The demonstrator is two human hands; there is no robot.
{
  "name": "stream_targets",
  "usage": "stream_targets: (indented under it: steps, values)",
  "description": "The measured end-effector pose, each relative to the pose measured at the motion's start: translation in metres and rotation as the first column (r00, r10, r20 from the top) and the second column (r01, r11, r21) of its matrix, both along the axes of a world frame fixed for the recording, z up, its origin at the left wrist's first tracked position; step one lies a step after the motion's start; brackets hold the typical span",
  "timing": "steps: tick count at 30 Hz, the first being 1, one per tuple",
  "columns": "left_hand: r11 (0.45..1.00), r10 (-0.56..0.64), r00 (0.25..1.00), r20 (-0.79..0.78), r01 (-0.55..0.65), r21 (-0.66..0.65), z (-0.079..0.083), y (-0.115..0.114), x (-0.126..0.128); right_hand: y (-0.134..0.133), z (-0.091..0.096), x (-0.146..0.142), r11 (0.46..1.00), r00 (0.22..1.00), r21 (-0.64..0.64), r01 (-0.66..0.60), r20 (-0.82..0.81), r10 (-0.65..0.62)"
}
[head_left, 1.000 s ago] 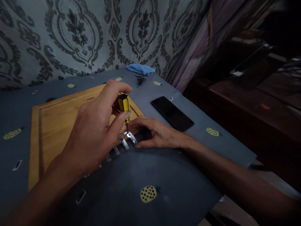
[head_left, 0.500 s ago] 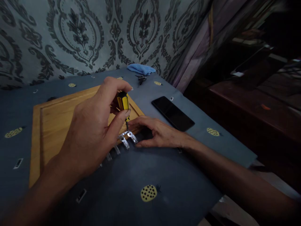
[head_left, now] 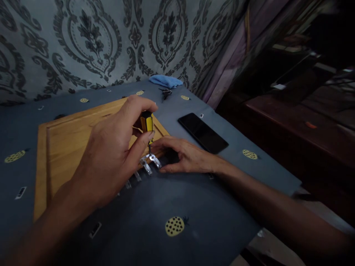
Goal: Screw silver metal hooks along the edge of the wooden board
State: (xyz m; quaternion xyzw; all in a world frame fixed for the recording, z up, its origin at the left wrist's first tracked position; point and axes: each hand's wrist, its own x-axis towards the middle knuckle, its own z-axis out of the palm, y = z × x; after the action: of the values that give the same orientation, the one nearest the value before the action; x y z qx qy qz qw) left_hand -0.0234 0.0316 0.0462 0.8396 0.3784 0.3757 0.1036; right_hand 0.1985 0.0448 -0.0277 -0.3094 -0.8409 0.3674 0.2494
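Note:
My left hand [head_left: 111, 155] is closed round the yellow and black handle of a small screwdriver [head_left: 146, 123], held upright with its tip down on a shiny metal bracket [head_left: 150, 160]. The bracket lies on the grey cloth at the near right corner of a wooden board [head_left: 66, 144]. Beside it, my right hand [head_left: 184, 157] lies flat on the cloth, its fingers pressed against a dark part next to the bracket. More small metal pieces [head_left: 133, 179] trail off to the left under my left hand.
A black phone [head_left: 203, 133] lies face up to the right of the board. A blue cloth [head_left: 165, 81] and a dark bunch of keys [head_left: 165, 93] sit at the far end by the patterned wall. The table edge drops off at right, toward dark furniture.
Almost nothing differs. My left hand has shifted slightly round the screwdriver handle; the tip stays on the bracket and my right hand stays put.

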Motion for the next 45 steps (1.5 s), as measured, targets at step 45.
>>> stream_targets:
  steps: [45]
  values:
    - [0.994, -0.108, 0.992, -0.061, 0.108, 0.0, 0.004, 0.001, -0.004, -0.001, 0.004, -0.002, 0.997, 1.0, -0.077, -0.012, -0.014, 0.011]
